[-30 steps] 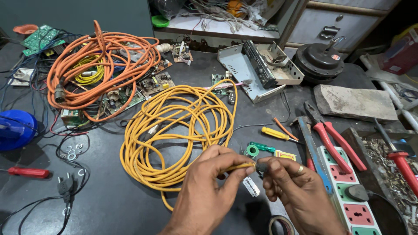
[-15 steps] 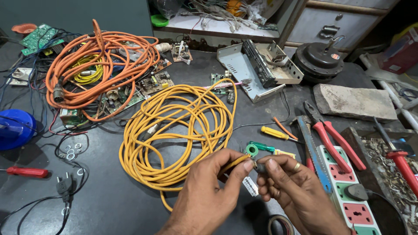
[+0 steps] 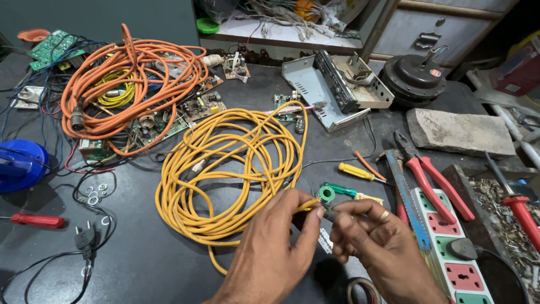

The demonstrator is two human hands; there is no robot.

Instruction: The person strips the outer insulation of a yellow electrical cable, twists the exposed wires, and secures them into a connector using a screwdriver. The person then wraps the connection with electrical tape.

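Hands (image 3: 332,242) drawn closer, yellow cable end (image 3: 308,204) pinched between

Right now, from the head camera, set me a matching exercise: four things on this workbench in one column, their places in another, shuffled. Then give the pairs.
Things:
1. yellow cable coil
2. orange cable coil
3. red-handled pliers
4. red screwdriver

Places:
A. far left edge of the bench, beside a black plug
B. middle of the bench, its end pinched in the left hand
C. right side, lying next to the power strip
D. back left, on top of circuit boards

Pairs: 1-B, 2-D, 3-C, 4-A
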